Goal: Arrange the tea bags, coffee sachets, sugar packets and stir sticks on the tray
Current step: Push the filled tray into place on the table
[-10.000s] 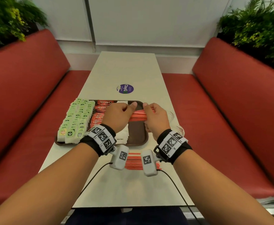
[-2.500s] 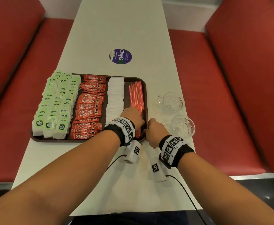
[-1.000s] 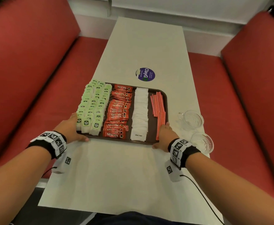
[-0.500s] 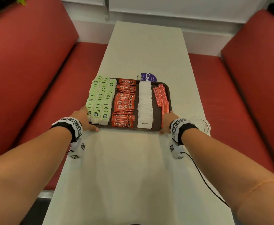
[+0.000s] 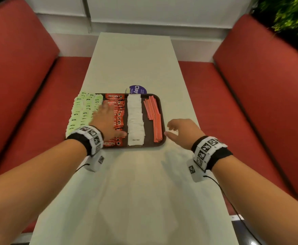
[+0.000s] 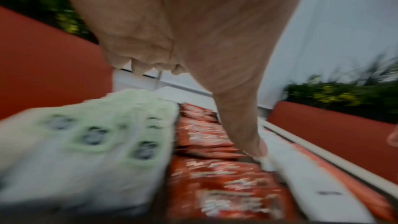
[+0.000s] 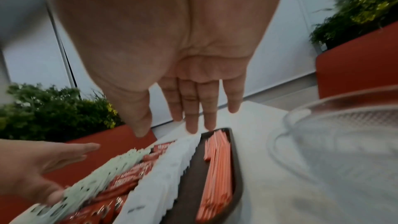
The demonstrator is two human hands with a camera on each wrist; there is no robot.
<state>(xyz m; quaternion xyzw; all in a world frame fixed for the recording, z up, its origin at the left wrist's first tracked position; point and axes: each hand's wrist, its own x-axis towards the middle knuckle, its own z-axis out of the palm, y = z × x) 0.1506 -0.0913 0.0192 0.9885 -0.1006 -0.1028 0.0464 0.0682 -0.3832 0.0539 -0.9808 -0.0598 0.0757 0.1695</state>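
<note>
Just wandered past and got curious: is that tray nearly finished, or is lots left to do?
Nearly finished. On the brown tray lie four rows: green tea bags, red coffee sachets, white sugar packets, orange stir sticks. The left hand hovers open over the sachets; the right hand is open beside the tray. At most small straightening remains.

I read "NESCAFE" in white on the red coffee sachets (image 5: pixel 114 96) on the tray (image 5: pixel 159 110). Just beyond the tray's far rim, a purple round sticker (image 5: pixel 137 89) on the bench reads "Clay", the rest hidden. The small print on the nearest sugar packet (image 5: pixel 135 139) is illegible.
</note>
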